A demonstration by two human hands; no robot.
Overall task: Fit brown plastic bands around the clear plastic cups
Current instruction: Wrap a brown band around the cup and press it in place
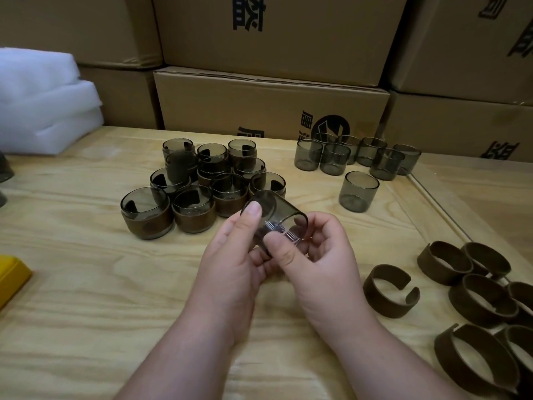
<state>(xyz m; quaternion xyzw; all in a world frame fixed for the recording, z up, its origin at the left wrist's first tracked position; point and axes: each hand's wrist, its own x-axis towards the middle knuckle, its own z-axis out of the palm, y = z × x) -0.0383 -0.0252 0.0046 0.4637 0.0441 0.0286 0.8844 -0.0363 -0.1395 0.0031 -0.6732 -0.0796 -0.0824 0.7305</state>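
The clear plastic cup (pixel 275 219) is held tilted above the wooden table (pixel 86 284), both hands pinching it: the left hand (pixel 233 267) with thumb on its base, the right hand (pixel 320 255) with thumb on its wall. It looks light, stiff and smooth, probably slippery; holding it by base and rim seems safest. Open brown bands (pixel 390 293) lie near on the right. Banded cups (pixel 193 207) stand behind, bare cups (pixel 359 192) farther right. The cardboard boxes (pixel 271 102) carry dark printed characters I cannot read.

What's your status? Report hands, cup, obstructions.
Left hand and right hand both grip one bare cup, tilted above table. No band on it yet. Nearest band lies right, nothing blocking.
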